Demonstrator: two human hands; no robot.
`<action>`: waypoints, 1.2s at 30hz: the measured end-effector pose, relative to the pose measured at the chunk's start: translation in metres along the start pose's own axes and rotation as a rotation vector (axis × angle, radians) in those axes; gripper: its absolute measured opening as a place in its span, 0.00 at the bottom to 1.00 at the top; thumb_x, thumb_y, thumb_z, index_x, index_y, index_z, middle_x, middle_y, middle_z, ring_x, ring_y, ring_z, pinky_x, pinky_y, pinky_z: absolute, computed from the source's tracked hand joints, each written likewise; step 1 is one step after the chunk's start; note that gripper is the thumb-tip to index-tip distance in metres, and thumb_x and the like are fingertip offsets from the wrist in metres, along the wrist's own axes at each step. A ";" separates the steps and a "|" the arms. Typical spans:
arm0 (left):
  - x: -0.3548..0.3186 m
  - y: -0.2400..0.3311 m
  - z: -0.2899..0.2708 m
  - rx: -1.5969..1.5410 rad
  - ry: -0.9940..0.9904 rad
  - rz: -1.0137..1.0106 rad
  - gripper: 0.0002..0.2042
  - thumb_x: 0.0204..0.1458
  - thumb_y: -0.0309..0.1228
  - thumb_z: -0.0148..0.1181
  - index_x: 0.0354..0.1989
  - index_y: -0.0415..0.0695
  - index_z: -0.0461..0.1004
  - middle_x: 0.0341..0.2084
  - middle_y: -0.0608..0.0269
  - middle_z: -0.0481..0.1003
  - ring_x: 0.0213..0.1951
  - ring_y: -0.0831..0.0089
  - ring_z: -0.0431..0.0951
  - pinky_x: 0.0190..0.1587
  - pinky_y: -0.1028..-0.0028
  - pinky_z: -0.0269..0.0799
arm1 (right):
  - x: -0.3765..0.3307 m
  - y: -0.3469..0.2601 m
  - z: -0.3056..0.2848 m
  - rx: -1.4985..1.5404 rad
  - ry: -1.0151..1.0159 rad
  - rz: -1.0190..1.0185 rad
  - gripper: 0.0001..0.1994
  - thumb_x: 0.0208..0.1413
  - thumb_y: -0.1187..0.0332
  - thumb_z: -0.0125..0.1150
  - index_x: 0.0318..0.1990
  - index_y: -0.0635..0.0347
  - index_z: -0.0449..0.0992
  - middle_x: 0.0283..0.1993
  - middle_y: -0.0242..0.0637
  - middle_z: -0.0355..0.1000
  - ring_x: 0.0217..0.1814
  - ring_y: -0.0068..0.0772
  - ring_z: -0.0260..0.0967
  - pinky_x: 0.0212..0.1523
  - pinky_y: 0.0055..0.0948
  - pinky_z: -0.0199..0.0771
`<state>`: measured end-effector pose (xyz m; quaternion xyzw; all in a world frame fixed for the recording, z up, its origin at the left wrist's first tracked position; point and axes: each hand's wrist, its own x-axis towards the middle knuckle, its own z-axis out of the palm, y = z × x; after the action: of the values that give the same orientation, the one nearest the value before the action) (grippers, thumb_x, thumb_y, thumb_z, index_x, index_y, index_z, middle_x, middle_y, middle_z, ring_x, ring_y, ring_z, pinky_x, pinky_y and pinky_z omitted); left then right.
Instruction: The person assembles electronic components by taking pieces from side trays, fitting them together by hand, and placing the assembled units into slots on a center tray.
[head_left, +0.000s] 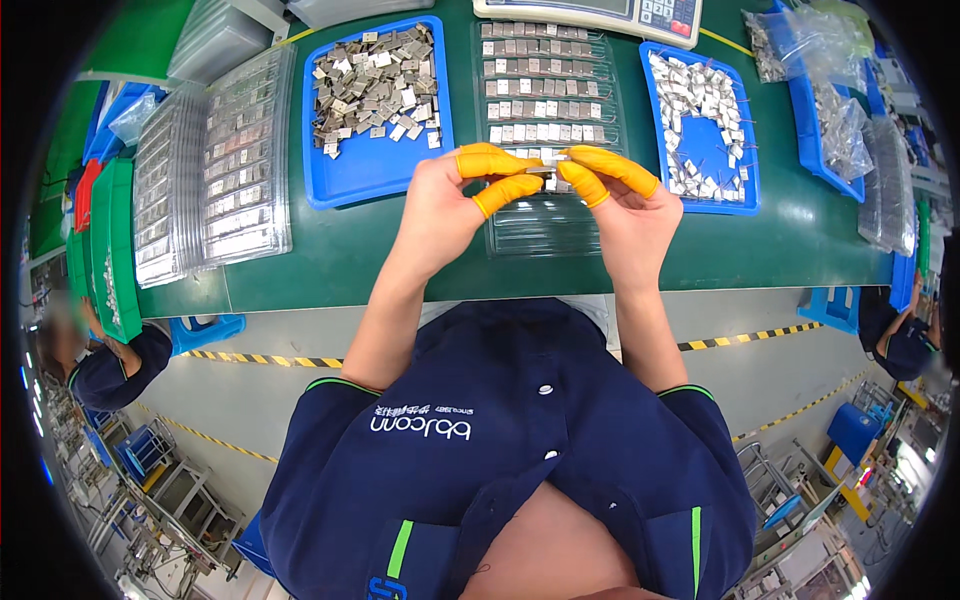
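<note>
My left hand (445, 205) and my right hand (638, 215) meet over the front of a clear plastic tray (545, 240), their fingertips in yellow finger cots. Between them they pinch a small silvery metal connector (541, 170); whether it is one piece or two joined pieces I cannot tell. Rows of similar metal connectors (545, 110) fill the tray's slots behind my fingers. To the left, a blue tray (350, 190) holds a heap of loose metal connector pieces (380, 85). On the right, another blue tray (705, 140) holds white connector pieces with short leads (700, 90).
Stacked clear trays of parts (230, 160) stand at the table's left, beside a green bin (115, 250). A scale (610, 15) sits at the back. Bagged parts (840, 120) lie at the far right. Co-workers (120, 365) are at both sides.
</note>
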<state>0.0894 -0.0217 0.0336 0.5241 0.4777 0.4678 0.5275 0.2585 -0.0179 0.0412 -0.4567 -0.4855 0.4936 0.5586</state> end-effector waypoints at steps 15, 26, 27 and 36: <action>-0.008 0.002 0.012 0.135 -0.077 0.053 0.07 0.44 0.24 0.62 0.33 0.40 0.78 0.27 0.61 0.75 0.32 0.72 0.73 0.39 0.76 0.67 | -0.012 -0.006 -0.027 0.014 -0.061 0.179 0.11 0.43 0.82 0.63 0.38 0.70 0.76 0.36 0.40 0.75 0.38 0.25 0.72 0.43 0.22 0.72; -0.016 0.008 0.014 0.133 -0.255 0.091 0.07 0.43 0.23 0.62 0.32 0.39 0.77 0.27 0.60 0.76 0.31 0.70 0.74 0.36 0.75 0.69 | -0.015 -0.007 -0.038 0.300 -0.260 0.509 0.11 0.39 0.83 0.65 0.35 0.70 0.76 0.38 0.39 0.73 0.40 0.28 0.71 0.42 0.24 0.73; -0.016 0.008 0.015 0.110 -0.304 0.065 0.06 0.43 0.23 0.63 0.31 0.38 0.77 0.27 0.60 0.76 0.31 0.70 0.74 0.36 0.75 0.68 | -0.017 -0.004 -0.041 0.243 -0.302 0.499 0.11 0.39 0.83 0.65 0.34 0.69 0.76 0.38 0.39 0.73 0.40 0.28 0.71 0.41 0.25 0.73; -0.030 -0.009 0.026 -0.019 -0.282 0.031 0.06 0.46 0.24 0.60 0.33 0.39 0.77 0.27 0.62 0.76 0.30 0.75 0.74 0.36 0.77 0.68 | -0.036 -0.001 -0.042 0.099 -0.282 0.267 0.10 0.39 0.82 0.65 0.33 0.67 0.77 0.37 0.38 0.73 0.41 0.29 0.69 0.45 0.27 0.69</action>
<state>0.1122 -0.0549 0.0245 0.5869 0.3862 0.4018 0.5873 0.2987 -0.0552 0.0344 -0.4152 -0.4692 0.6456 0.4366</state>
